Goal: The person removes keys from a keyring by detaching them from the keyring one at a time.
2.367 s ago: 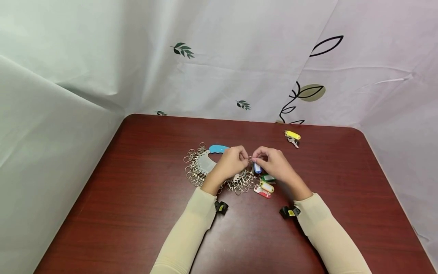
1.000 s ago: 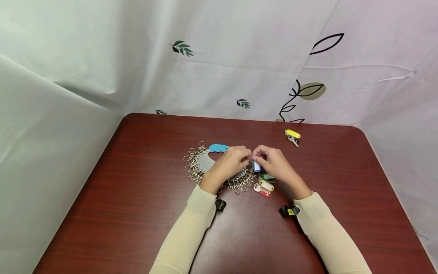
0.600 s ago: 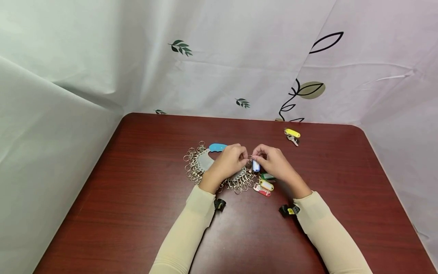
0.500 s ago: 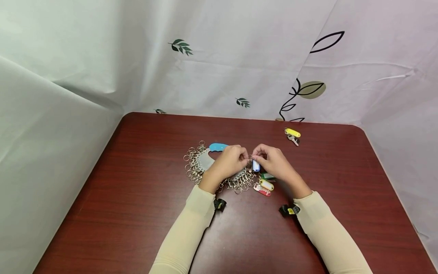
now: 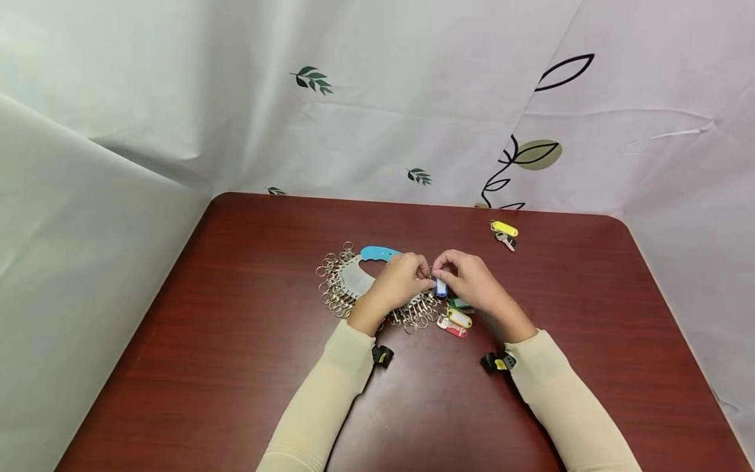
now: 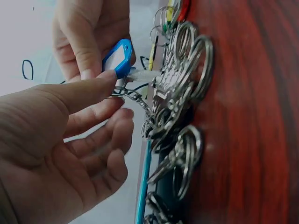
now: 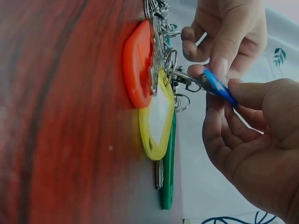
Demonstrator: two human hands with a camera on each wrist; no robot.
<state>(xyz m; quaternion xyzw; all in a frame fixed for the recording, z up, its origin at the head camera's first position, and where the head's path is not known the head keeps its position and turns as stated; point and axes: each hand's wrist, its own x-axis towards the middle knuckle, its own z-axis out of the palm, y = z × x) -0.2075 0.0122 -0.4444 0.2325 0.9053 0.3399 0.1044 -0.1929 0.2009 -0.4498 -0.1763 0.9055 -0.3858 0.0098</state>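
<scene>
In the head view my left hand (image 5: pixel 401 278) and right hand (image 5: pixel 470 280) meet over the right end of a key rack, a curved metal plate (image 5: pixel 356 278) with a blue handle (image 5: pixel 377 253) and many snap hooks and rings. A blue key tag (image 6: pixel 117 58) with a white label is between my fingertips. My left thumb and index finger pinch a split ring (image 6: pixel 125 89) on a snap hook, with the thumb tip at the tag. My right thumb and fingers pinch the blue tag's ring end. A key (image 6: pixel 142 75) shows beside the tag, its head hidden.
Green (image 7: pixel 168 177), yellow (image 7: pixel 156 123) and red (image 7: pixel 138 65) key tags lie at the rack's right end, hooked to it. Farther back right on the table lies another yellow tag (image 5: pixel 504 228) with a key (image 5: pixel 505 241). A white curtain (image 5: pixel 366 131) stands behind the table.
Both hands stay at the same spot on the rack. My left fingertips have shifted slightly right, now at the blue tag, which has turned a little between the fingers.
</scene>
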